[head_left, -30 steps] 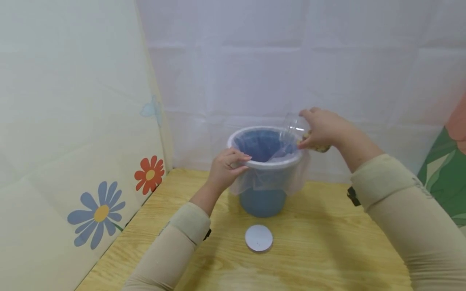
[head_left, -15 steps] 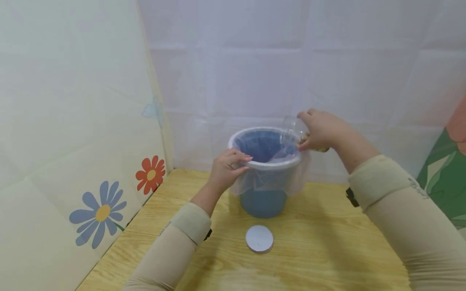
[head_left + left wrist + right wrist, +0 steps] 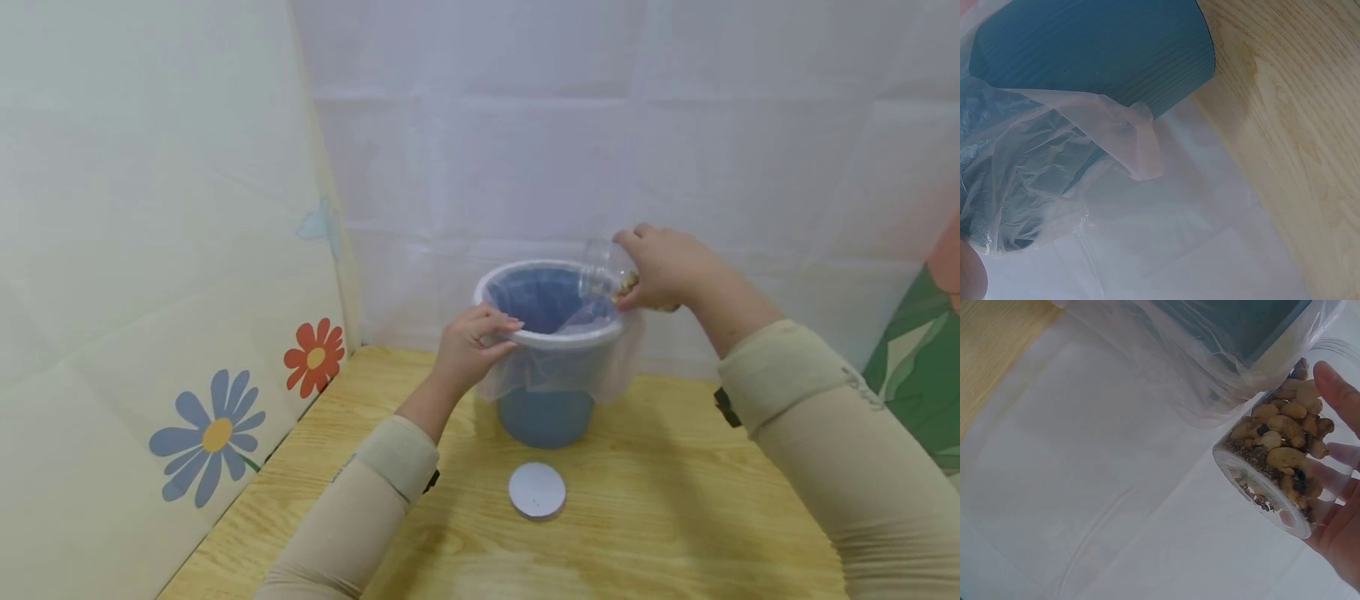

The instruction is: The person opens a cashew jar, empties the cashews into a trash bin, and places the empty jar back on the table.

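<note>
Outstretched, my left hand [image 3: 472,343] pinches the blue bin [image 3: 545,421] by its near-left rim; my right hand [image 3: 667,268] grips a clear jar [image 3: 597,268], tilted at the bin's right edge; the right wrist view reveals brown pieces [image 3: 1288,422] the head view mostly hides

Soft, diffuse light; blurry shadows on table [image 3: 615,542]; glints on plastic liner [image 3: 1004,187]; left-wrist view dim.

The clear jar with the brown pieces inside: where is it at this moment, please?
In the head view, the clear jar is right of centre, held tilted in the right hand at the right side of the white rim of the blue bin.
</note>
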A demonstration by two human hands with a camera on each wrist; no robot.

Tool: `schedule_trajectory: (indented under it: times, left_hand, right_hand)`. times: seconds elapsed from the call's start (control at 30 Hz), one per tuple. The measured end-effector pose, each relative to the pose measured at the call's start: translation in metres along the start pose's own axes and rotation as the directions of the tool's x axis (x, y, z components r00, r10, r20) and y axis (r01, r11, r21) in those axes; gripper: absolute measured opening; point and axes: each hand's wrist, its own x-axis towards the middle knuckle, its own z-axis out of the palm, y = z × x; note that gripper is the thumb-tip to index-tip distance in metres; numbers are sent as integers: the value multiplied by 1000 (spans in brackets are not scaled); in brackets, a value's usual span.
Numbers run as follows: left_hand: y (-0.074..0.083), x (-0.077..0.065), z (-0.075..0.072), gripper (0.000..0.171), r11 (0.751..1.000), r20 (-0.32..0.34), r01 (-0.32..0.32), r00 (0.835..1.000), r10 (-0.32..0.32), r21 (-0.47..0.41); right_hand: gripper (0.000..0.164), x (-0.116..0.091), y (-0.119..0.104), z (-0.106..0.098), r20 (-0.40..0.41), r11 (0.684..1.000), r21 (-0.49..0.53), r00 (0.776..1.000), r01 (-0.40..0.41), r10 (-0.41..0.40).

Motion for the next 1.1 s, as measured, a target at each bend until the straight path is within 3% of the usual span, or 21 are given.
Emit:
schedule_trajectory:
  times: [0.4,1.1]
  left_hand:
    - [0,-2,-1,26,999,16,28,999,-29,24]
    - [1,0,-2,26,999,21,36,999,-36,22]
  right_hand:
    - [100,-2,-2,0,14,1000,4,1000,11,-11]
    - [98,0,-6,-2,-5,995,-84,999,49,-50]
